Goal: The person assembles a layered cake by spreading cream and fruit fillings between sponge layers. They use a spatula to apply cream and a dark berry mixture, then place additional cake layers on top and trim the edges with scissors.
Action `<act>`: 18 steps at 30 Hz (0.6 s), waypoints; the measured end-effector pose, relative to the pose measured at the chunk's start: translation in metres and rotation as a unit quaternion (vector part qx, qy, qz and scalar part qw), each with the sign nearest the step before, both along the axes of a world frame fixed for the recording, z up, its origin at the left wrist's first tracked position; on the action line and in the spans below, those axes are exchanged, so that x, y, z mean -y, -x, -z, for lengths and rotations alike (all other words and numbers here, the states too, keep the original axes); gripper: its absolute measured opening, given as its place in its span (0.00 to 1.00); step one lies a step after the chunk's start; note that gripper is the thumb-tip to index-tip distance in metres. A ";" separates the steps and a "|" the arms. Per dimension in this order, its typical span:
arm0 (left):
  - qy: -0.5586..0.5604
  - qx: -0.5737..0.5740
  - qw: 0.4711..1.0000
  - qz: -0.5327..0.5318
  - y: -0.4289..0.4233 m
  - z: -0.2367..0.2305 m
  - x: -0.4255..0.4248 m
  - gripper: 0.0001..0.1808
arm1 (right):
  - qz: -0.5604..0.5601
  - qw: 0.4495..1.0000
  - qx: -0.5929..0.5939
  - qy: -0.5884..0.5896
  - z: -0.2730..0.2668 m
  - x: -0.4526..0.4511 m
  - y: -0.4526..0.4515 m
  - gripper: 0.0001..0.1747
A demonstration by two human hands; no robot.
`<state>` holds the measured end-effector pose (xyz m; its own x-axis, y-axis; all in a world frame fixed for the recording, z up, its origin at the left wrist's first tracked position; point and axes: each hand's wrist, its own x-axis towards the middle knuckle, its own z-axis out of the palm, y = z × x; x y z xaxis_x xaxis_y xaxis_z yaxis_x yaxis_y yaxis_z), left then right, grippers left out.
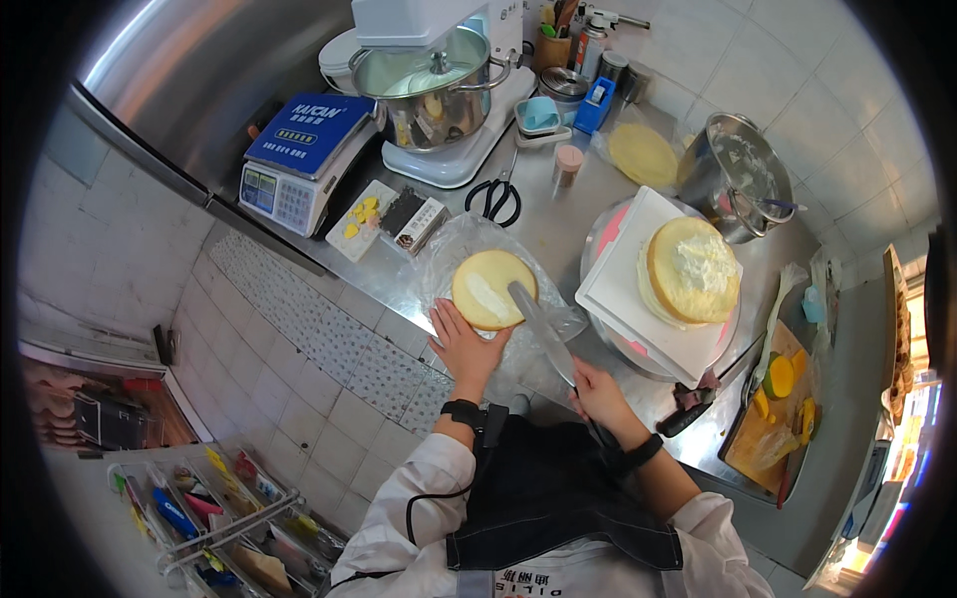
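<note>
A round yellow sponge cake layer (495, 273) lies on a clear plastic bag (549, 314) at the steel table's front edge. White cream is smeared over part of its top. My left hand (469, 345) rests against its near left side, fingers spread along the rim. My right hand (598, 392) grips a long icing spatula (549, 340), its tip touching the top of the layer. To the right, a stacked sponge cake (691, 273) with a mound of cream (704, 263) on top sits on a white board (624, 276). The board lies over a round turntable (598, 232).
A steel pot (736, 164) with cream residue stands back right. Black-handled scissors (495, 198) lie behind the bag. A blue-topped scale (308, 134) and a stand mixer (448, 157) are left. A knife (691, 415) and a cutting board with cut mango (774, 430) are right.
</note>
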<state>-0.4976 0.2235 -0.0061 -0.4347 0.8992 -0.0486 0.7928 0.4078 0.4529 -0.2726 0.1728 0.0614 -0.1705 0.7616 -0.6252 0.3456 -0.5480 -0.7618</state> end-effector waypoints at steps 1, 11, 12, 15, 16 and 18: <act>-0.004 -0.007 1.000 0.000 0.000 0.002 0.000 0.70 | -0.012 0.999 0.025 -0.017 0.000 0.009 -0.004 0.24; 0.038 0.000 0.998 0.052 0.013 0.002 0.009 0.70 | -0.041 0.929 0.243 -0.275 -0.054 0.165 -0.168 0.14; 0.018 0.012 0.997 0.068 0.017 -0.002 0.016 0.67 | 0.021 0.933 0.267 -0.242 -0.048 0.189 -0.191 0.12; -0.207 0.024 0.972 0.111 0.031 0.001 0.057 0.51 | 0.185 0.897 0.315 -0.247 -0.028 0.217 -0.233 0.08; -0.212 0.093 0.969 0.087 0.026 0.000 0.073 0.43 | 0.230 0.874 0.353 -0.243 -0.017 0.217 -0.240 0.09; -0.204 0.280 0.938 0.027 0.017 0.012 0.109 0.33 | 0.247 0.837 0.396 -0.286 0.003 0.188 -0.250 0.11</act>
<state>-0.5141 0.1141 -0.0186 -0.3974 0.9126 0.0959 0.3981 0.0773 0.9141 -0.0227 -0.0150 0.0583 0.5491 0.8300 0.0978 0.7052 -0.3973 -0.5872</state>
